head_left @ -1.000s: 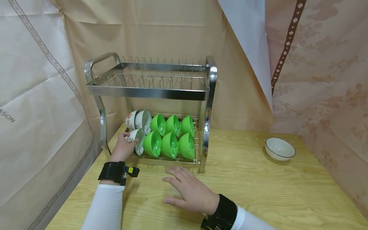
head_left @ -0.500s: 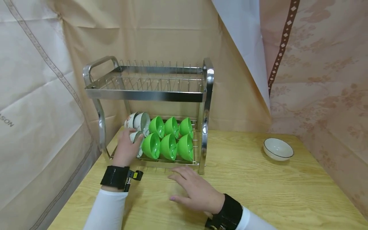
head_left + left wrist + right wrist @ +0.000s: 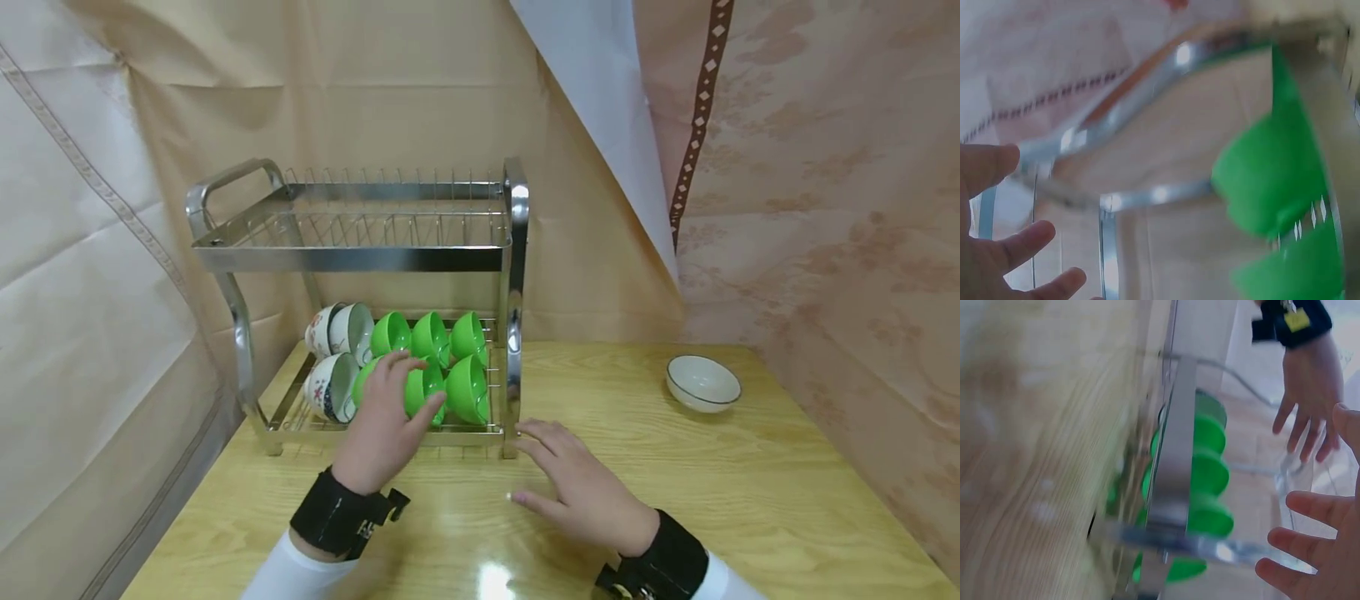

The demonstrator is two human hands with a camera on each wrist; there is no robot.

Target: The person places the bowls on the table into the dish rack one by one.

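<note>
My left hand [image 3: 386,429] hovers in front of the rack's lower tier, fingers spread and holding nothing, overlapping the front green bowls [image 3: 467,390] in the head view. My right hand [image 3: 581,492] is over the table just right of the rack's front leg, its fingers loosely extended with nothing in them. On the lower tier, a patterned white bowl [image 3: 322,387] stands on its side at the front left, with two more white bowls [image 3: 349,332] behind it. Two rows of green bowls [image 3: 431,337] stand on edge to their right.
A two-tier metal dish rack [image 3: 360,259] stands at the back left of the wooden table [image 3: 787,500]; wire dividers line its upper tier. One white bowl [image 3: 703,385] with a dark rim sits upright at the right. Cloth curtains [image 3: 405,125] hang behind and at the sides.
My left hand has let go of the front patterned bowl and moved right, now before the green bowls. My right hand has shifted right. The head view has turned slightly rightward.
</note>
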